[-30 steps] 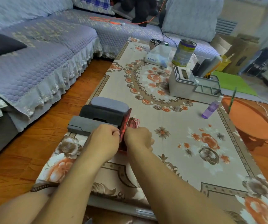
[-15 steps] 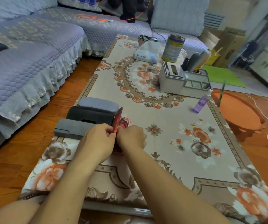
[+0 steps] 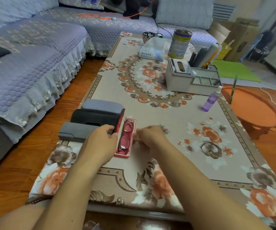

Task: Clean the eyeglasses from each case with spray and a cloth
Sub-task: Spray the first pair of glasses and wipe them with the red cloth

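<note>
Nearest, the left hand (image 3: pixel 100 143) holds the raised lid of the red case (image 3: pixel 128 154) with curled fingers, while the right hand (image 3: pixel 148 136) hovers just beside the case's right edge, blurred, so whether its fingers grip anything cannot be told; red-framed eyeglasses (image 3: pixel 125 136) lie folded inside the open case on the floral tablecloth (image 3: pixel 175 130). Behind the left hand three closed cases (image 3: pixel 92 118) lie side by side; farther right stands the purple spray bottle (image 3: pixel 210 101), near a grey organizer (image 3: pixel 183 78).
</note>
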`<action>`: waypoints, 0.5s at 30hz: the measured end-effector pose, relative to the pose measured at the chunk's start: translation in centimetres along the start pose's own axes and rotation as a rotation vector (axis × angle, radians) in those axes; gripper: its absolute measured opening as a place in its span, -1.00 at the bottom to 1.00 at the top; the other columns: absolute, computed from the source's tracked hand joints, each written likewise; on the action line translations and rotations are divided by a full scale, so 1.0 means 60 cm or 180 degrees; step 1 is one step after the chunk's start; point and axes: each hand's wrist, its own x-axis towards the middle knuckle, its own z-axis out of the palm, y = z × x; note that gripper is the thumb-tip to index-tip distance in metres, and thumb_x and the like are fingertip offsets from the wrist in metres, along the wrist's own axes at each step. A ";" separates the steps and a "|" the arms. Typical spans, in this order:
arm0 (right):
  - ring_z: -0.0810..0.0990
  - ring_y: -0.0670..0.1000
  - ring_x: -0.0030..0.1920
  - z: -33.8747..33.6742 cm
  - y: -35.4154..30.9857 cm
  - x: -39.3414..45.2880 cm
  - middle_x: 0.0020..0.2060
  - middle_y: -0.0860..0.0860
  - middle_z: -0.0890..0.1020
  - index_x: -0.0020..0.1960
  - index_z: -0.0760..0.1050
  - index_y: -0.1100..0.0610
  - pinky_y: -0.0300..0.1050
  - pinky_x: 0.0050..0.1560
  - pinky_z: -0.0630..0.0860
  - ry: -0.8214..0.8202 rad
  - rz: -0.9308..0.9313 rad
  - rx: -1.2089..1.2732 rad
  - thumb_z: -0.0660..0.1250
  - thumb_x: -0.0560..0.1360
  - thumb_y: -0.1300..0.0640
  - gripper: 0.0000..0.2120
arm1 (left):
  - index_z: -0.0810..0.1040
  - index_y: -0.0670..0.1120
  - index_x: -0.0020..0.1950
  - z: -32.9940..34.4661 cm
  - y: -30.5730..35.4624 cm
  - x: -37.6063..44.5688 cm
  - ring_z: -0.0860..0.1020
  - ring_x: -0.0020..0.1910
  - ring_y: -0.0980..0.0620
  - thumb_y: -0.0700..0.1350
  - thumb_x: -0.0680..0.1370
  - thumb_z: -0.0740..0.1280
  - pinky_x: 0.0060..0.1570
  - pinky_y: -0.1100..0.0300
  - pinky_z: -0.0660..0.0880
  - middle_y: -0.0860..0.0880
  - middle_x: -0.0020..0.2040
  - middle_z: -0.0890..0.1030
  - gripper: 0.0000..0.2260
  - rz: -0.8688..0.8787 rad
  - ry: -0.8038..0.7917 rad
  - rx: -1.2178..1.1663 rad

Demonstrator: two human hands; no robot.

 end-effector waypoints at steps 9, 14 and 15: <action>0.59 0.10 -0.18 -0.016 0.050 -0.066 -0.23 0.13 0.64 -0.10 0.60 0.23 0.02 0.01 0.62 -0.0705 0.0137 0.1337 0.19 0.64 0.23 -0.75 | 0.42 0.16 0.44 0.027 0.007 -0.010 0.60 -0.08 0.11 -0.04 0.69 0.21 -0.25 0.27 0.56 -0.02 0.20 0.55 -0.68 0.0097 -0.0114 -0.0528; 0.49 -0.02 -0.29 -0.036 0.071 -0.061 -0.27 0.10 0.57 -0.13 0.69 0.22 -0.15 -0.22 0.60 -0.0850 0.0396 0.2218 0.23 0.62 0.27 -0.71 | 0.58 0.17 0.28 0.022 0.018 -0.030 0.72 -0.04 -0.02 -0.11 0.67 0.30 -0.06 0.05 0.62 -0.07 0.16 0.68 -0.75 -0.0336 -0.0513 -0.2279; 0.47 -0.04 -0.29 -0.040 0.078 -0.060 -0.27 0.09 0.58 -0.12 0.71 0.22 -0.16 -0.17 0.58 -0.0896 0.0454 0.2376 0.26 0.61 0.27 -0.74 | 0.58 0.16 0.30 0.023 0.022 -0.036 0.72 -0.02 -0.03 -0.13 0.66 0.30 -0.04 0.04 0.62 -0.07 0.16 0.69 -0.73 -0.0424 -0.0622 -0.2575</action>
